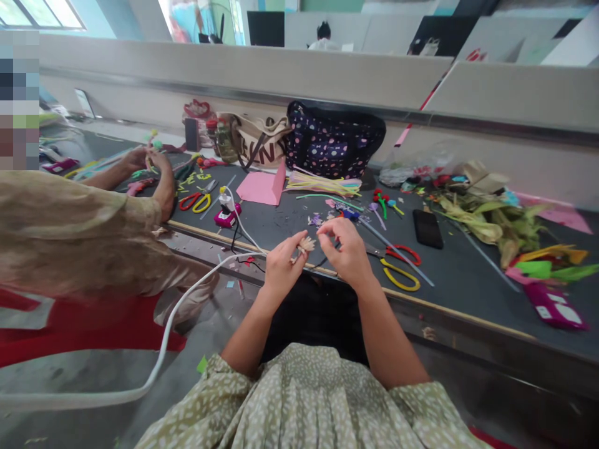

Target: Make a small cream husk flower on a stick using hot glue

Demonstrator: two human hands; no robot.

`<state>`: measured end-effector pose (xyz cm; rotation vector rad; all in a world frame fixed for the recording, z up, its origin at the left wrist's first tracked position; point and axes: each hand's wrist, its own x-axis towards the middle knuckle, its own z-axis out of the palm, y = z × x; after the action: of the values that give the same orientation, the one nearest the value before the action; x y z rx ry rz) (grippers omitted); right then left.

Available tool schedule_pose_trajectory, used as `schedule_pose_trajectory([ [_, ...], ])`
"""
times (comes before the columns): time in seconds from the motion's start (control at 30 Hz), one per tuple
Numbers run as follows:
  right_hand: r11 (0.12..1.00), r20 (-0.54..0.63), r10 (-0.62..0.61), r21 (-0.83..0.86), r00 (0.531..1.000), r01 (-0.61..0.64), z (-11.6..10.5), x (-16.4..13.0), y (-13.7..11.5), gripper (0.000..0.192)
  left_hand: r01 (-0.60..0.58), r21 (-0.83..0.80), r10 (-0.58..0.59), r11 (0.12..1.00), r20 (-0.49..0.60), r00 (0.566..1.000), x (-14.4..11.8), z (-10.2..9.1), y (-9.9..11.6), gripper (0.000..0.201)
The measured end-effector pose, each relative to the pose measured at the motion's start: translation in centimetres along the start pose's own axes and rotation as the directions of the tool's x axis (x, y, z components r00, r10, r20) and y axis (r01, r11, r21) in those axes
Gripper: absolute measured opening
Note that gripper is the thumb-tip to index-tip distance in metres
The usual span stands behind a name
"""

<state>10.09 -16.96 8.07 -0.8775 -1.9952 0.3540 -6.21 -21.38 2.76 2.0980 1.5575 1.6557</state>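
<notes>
My left hand [282, 265] is closed near the table's front edge, pinching a small beige flower-like piece [307, 244] with fringed, petal-like ends. Just to its right is my right hand [349, 255], its fingers bent and thumb and forefinger close together. Whether anything is between those fingertips is too small to tell. Behind the hands lie purple scraps [316, 220] and a small blue piece [350, 214]. Scissors [397, 265] with one red and one yellow handle lie beside my right wrist.
A black phone [427, 228], dried husks [486, 218] and a purple box [555, 305] are on the right. Pink paper [262, 187], pale strips [322, 183] and bags [334, 140] lie behind. A white cable [168, 324] crosses at left, near a co-worker's arm [163, 187].
</notes>
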Motion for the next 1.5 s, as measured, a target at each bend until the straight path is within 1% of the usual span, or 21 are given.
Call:
schedule_pose_trajectory([
  [0.07,0.997,-0.095,0.068,0.028,0.993,-0.066,-0.1,-0.4,0.2,0.008,0.082,-0.069,-0.083,0.994,-0.016,0.996,0.0,0.1,-0.2,0.035],
  [0.13,0.987,-0.169,0.154,0.064,0.973,-0.145,-0.3,-0.9,0.3,0.014,0.181,-0.160,-0.187,0.970,-0.019,0.982,0.0,0.3,-0.5,0.035],
  [0.23,0.970,-0.179,0.234,0.113,0.956,-0.216,-0.6,-1.3,0.4,0.030,0.307,-0.315,-0.319,0.898,0.014,0.948,0.0,0.5,-0.9,0.037],
  [0.27,0.971,-0.166,0.228,0.115,0.959,-0.211,-0.6,-1.3,0.4,0.030,0.334,-0.353,-0.346,0.874,0.028,0.938,0.1,0.6,-1.0,0.038],
  [0.3,0.976,-0.152,0.204,0.111,0.967,-0.188,-0.6,-1.3,0.3,0.026,0.349,-0.377,-0.361,0.858,0.038,0.932,0.1,0.6,-1.0,0.039],
  [0.37,0.990,-0.103,0.113,0.091,0.988,-0.104,-0.6,-0.9,0.1,0.009,0.343,-0.383,-0.356,0.858,0.039,0.934,0.1,0.5,-0.9,0.039],
  [0.4,0.995,-0.070,0.062,0.080,0.996,-0.056,-0.5,-0.6,-0.1,0.006,0.325,-0.365,-0.337,0.873,0.031,0.941,0.1,0.4,-0.8,0.038],
  [0.47,0.998,0.005,-0.020,0.060,1.000,0.020,-0.4,-0.2,-0.3,0.012,0.270,-0.295,-0.278,0.917,0.015,0.961,0.1,0.1,-0.5,0.037],
  [0.53,0.998,0.063,-0.058,0.039,0.996,0.055,-0.4,0.2,-0.5,0.014,0.209,-0.207,-0.210,0.956,0.014,0.978,0.1,-0.1,-0.2,0.037],
  [0.63,0.997,0.121,-0.074,0.018,0.990,0.072,-0.4,0.4,-0.6,0.014,0.137,-0.119,-0.135,0.983,0.026,0.991,0.1,-0.4,0.3,0.036],
  [0.77,0.997,0.147,-0.071,0.000,0.987,0.072,-0.4,0.4,-0.5,0.012,0.098,-0.088,-0.095,0.991,0.033,0.995,0.0,-0.5,0.4,0.035],
  [0.87,0.998,0.136,-0.064,-0.004,0.989,0.066,-0.3,0.4,-0.3,0.011,0.105,-0.108,-0.102,0.989,0.035,0.994,0.0,-0.4,0.3,0.035],
  [0.93,0.999,0.078,-0.033,0.008,0.996,0.032,-0.3,0.2,0.0,0.012,0.154,-0.148,-0.151,0.977,0.037,0.988,-0.1,-0.3,0.1,0.036],
  [1.0,0.998,-0.040,0.056,0.028,0.998,-0.055,-0.4,-0.2,0.4,0.013,0.238,-0.229,-0.234,0.944,0.046,0.971,0.0,-0.2,-0.1,0.036],
  [1.07,0.984,-0.137,0.175,0.067,0.975,-0.167,-0.5,-0.6,0.7,0.018,0.332,-0.355,-0.327,0.874,0.076,0.942,0.0,0.1,-0.3,0.037],
  [1.1,0.973,-0.155,0.224,0.093,0.962,-0.212,-0.6,-0.8,0.8,0.023,0.374,-0.422,-0.366,0.826,0.103,0.925,0.1,0.2,-0.3,0.039],
  [1.17,0.957,-0.136,0.270,0.142,0.953,-0.251,-0.6,-1.0,0.8,0.029,0.439,-0.529,-0.417,0.726,0.169,0.893,0.2,0.3,-0.4,0.043],
  [1.2,0.955,-0.110,0.265,0.165,0.958,-0.245,-0.6,-1.1,0.7,0.026,0.462,-0.563,-0.430,0.686,0.199,0.881,0.3,0.4,-0.4,0.045],
  [1.27,0.959,-0.050,0.207,0.207,0.977,-0.193,-0.4,-1.1,0.5,0.015,0.487,-0.597,-0.440,0.637,0.236,0.866,0.5,0.4,-0.4,0.047],
  [1.4,0.963,0.059,0.058,0.260,0.997,-0.071,0.1,-1.0,0.3,0.015,0.496,-0.608,-0.435,0.620,0.260,0.862,0.7,0.5,-0.1,0.046],
  [1.5,0.971,0.072,0.009,0.236,0.997,-0.026,0.4,-1.2,0.5,0.013,0.508,-0.607,-0.435,0.612,0.278,0.856,0.8,0.7,0.1,0.047],
])
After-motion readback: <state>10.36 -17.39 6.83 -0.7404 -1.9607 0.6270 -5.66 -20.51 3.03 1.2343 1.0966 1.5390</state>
